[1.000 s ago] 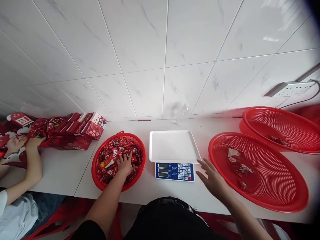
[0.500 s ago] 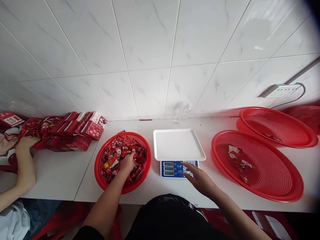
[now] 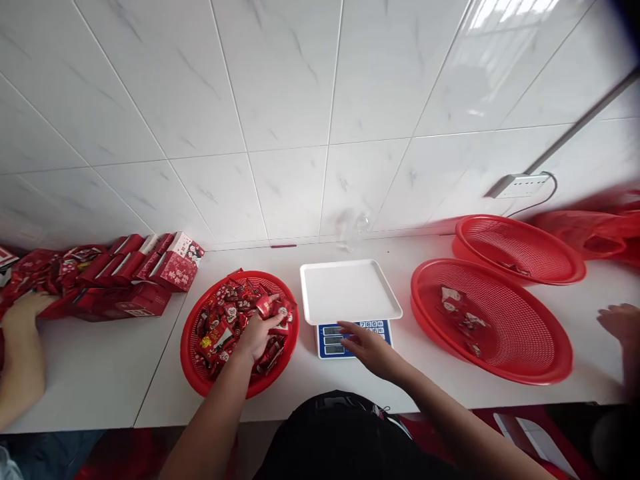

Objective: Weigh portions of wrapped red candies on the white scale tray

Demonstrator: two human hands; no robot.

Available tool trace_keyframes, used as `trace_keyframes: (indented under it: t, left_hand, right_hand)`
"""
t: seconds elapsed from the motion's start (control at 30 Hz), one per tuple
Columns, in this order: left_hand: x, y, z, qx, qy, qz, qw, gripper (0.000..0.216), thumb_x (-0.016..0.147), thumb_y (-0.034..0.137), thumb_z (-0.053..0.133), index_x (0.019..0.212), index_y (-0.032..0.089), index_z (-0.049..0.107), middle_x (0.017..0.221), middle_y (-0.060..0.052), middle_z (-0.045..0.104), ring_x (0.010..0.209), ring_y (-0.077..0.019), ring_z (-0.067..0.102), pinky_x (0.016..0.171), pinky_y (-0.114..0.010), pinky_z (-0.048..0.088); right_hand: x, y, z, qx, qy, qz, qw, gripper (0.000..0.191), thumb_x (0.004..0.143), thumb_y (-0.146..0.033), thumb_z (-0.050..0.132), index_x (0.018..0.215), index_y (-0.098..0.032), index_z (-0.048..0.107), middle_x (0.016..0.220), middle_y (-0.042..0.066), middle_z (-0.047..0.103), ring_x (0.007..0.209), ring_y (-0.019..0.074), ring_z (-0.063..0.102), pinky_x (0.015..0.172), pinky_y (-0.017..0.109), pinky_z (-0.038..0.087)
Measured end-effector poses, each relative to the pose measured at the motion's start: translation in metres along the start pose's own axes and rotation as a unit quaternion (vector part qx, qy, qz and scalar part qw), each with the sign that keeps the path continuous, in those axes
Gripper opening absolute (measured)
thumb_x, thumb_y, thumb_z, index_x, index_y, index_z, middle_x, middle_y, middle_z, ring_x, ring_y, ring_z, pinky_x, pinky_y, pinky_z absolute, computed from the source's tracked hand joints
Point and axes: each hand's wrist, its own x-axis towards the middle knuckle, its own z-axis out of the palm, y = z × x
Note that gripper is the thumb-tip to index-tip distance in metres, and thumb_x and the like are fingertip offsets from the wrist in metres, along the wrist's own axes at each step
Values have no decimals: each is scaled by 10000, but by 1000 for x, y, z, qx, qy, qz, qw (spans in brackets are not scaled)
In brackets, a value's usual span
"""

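Clothing: black top, upper edge rounded
Front detail: glossy dark patch near that edge
Right side: narrow white strip, with small markings too tiny to read
Left hand: bare
Right hand: bare
Forearms: bare, slender

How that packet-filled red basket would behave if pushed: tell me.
The packet-filled basket would probably slide rather than roll, standing upright on a flat table. It is likely heavier than the nearer basket at right, which holds far less. Its heaped packets look loose and might spill if it tipped.
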Motion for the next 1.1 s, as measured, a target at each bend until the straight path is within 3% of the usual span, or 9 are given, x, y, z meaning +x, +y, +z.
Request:
trace_keyframes:
  t: [0.13,0.27,0.47,0.57,0.7,0.83,0.93,1.03,1.1]
  left_hand:
    - [-2,-18,52,-42,-78,-22,996,637,579,180,757,1170,219,522,915,-51,668,778,-176,631,666,-301,522]
    - [8,-34,77,-67,-56,-60,994,584,615,216,739,1155,231,517,951,-48,649,779,-175,634,606,-283,526]
    - [22,-39,76,-72,18,-96,993,499,664,230,708,1130,239,529,959,-41,660,760,-140,640,599,-238,519]
    - [26,-42,81,-54,14,-128,990,385,663,252,709,1016,169,580,896,-65,677,743,-155,648,599,-246,522]
    - [27,-48,94,-53,-33,-131,989,355,649,257,718,965,163,585,845,-55,680,751,-170,651,625,-272,527]
    - [28,-53,102,-35,-64,-132,988,328,660,270,705,944,175,573,808,-39,660,692,-161,639,544,-252,506]
    - [31,-52,100,-22,-29,-149,988,334,698,283,666,992,184,543,847,-45,645,677,-147,631,530,-240,488]
    - [32,-48,94,-7,10,-165,986,325,712,299,645,989,190,514,856,-36,632,631,-125,615,521,-233,467]
    - [30,-47,91,9,-18,-176,984,320,703,329,647,958,187,516,820,-26,629,606,-118,600,516,-230,449]
  right_hand:
    - [22,-13,11,140,-1,0,990,380,749,-429,571,1064,-220,545,981,46,640,818,160,610,681,301,505]
    - [37,-5,1,176,37,57,982,250,678,-409,643,751,-182,569,706,1,625,648,137,588,565,258,469]
    - [52,22,-40,345,115,142,921,225,694,-351,651,829,-186,579,845,44,656,717,127,612,623,228,480]
    - [55,27,-49,369,152,174,900,425,689,-316,671,1074,-224,514,1052,69,628,827,151,633,685,240,500]
    - [50,27,-38,327,65,178,926,569,688,-366,672,1190,-228,444,1030,72,640,785,156,642,638,252,499]
    - [52,25,-24,238,-83,116,961,317,643,-403,698,817,-150,619,678,13,649,632,128,603,549,227,457]
    - [62,24,-26,239,-28,121,963,300,653,-418,684,771,-150,615,642,5,636,592,115,584,565,239,462]
    - [70,23,-34,247,40,142,958,412,722,-415,618,1047,-166,568,831,53,662,711,139,616,635,265,487]
    - [70,23,-37,180,59,144,971,527,735,-401,604,1200,-192,475,928,70,649,755,157,620,634,281,489]
